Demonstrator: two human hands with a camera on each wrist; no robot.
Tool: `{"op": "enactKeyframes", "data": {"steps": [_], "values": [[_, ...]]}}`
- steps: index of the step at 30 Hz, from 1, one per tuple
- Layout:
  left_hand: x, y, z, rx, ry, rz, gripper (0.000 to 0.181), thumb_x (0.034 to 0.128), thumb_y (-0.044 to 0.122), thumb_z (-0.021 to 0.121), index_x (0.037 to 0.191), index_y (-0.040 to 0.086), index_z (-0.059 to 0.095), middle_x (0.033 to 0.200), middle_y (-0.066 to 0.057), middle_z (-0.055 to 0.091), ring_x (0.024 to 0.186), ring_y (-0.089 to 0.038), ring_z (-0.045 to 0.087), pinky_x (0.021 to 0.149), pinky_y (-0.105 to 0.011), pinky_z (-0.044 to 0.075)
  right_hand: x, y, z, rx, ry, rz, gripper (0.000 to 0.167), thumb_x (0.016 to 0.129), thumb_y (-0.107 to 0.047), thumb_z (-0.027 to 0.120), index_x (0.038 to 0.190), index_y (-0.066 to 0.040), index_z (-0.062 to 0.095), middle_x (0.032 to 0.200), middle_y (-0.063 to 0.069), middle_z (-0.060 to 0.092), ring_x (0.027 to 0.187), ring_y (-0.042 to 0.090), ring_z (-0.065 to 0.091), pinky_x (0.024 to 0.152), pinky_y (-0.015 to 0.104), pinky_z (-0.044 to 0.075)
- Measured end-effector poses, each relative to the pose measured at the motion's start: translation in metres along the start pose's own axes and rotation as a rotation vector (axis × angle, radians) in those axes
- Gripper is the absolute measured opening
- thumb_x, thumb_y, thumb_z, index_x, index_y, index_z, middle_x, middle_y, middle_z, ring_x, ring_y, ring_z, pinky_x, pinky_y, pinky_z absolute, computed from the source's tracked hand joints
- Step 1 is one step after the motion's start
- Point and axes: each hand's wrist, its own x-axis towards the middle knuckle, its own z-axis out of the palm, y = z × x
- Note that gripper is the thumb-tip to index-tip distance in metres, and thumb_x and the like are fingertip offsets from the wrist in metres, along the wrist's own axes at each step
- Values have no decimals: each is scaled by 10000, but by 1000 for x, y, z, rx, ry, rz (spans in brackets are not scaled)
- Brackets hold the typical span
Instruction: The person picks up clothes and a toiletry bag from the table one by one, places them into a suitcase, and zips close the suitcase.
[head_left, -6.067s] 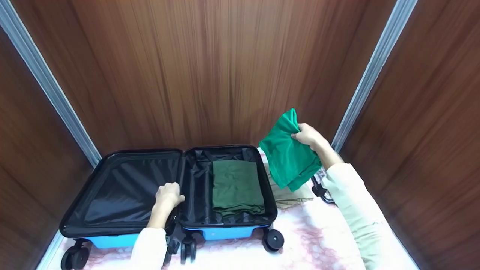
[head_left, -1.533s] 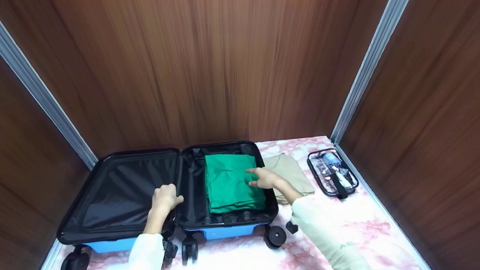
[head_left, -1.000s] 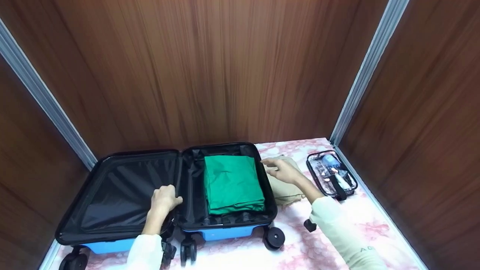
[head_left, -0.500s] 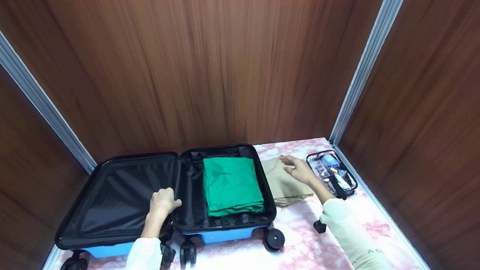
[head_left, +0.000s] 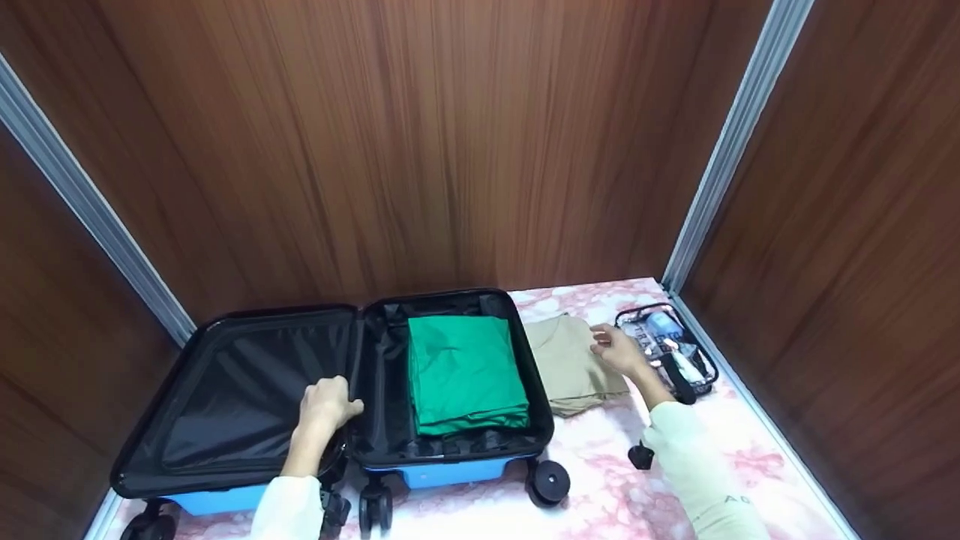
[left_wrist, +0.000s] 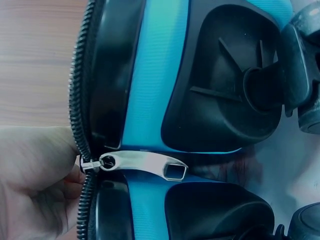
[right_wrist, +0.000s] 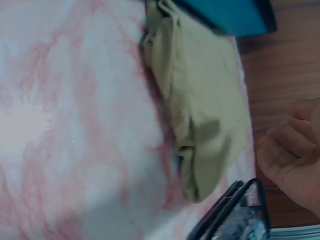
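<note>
An open blue suitcase [head_left: 454, 471] with black lining lies on the surface. Folded green cloth [head_left: 466, 371] fills much of its right half. My left hand [head_left: 326, 409] grips the zippered rim where the two halves meet; in the left wrist view the hand [left_wrist: 37, 182] is at the zipper [left_wrist: 80, 100] beside a metal puller [left_wrist: 142, 162]. My right hand [head_left: 621, 352], fingers loosely bent and holding nothing, is over the right edge of a folded beige cloth [head_left: 566, 360]. In the right wrist view a gap separates the hand [right_wrist: 295, 155] from the beige cloth [right_wrist: 210, 95].
A clear pouch [head_left: 667, 352] with black trim and small items inside lies at the right, close to my right hand. Wood-grain panels [head_left: 450, 150] stand behind and at both sides. Black wheels [head_left: 549, 482] stick out from the suitcase's near side.
The green cloth, earlier in my right hand, now lies in the suitcase on the dark green cloth's spot. My right hand has let go and moved right, over the beige cloth. My left hand stays put.
</note>
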Motion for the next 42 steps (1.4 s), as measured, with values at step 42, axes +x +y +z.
{"op": "enactKeyframes", "data": {"steps": [42], "values": [[-24, -8, -6, -21, 3, -15, 315, 847, 274, 719, 895, -29, 654, 958, -264, 696, 894, -489, 649, 803, -547, 522, -3, 35, 20, 537, -217, 513, 200, 966, -254, 597, 1006, -59, 580, 719, -13, 677, 662, 124, 671, 659, 287, 565]]}}
